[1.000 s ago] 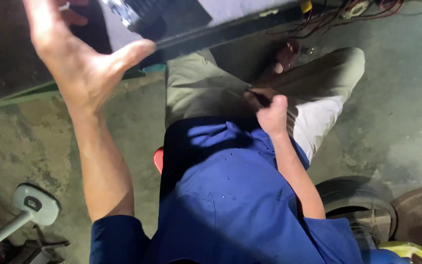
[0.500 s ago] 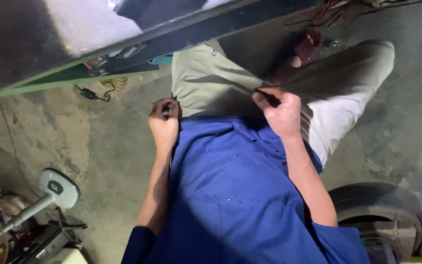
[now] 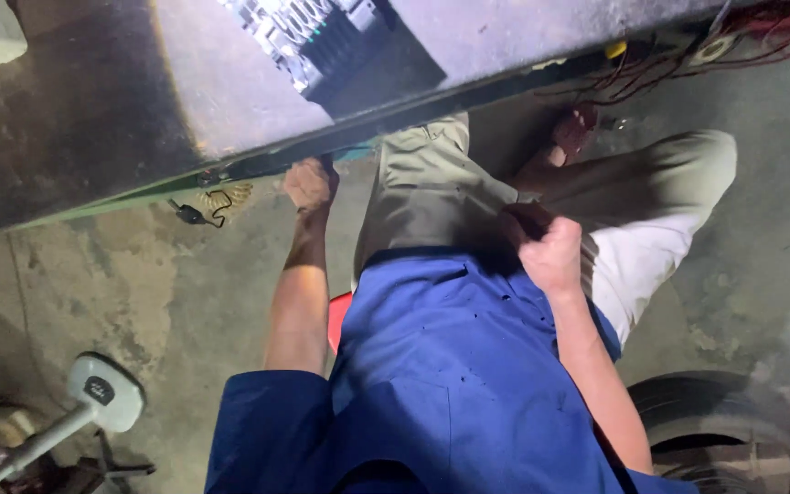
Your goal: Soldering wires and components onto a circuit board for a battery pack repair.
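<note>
Seated, head view looking down. Left hand point(image 3: 311, 183) raised to the underside edge of the dark counter point(image 3: 121, 110), fingers curled closed on that edge. Right hand point(image 3: 552, 252) fisted at the lap, closed on a fold of the khaki trousers point(image 3: 432, 197) near the pocket; possibly a small object inside the fist, too dim to tell. Blue shirt point(image 3: 450, 366) below. Black clip with coiled wire point(image 3: 196, 214) lies on the concrete floor point(image 3: 112, 284) near the left hand. Tyre point(image 3: 724, 412) at lower right.
</note>
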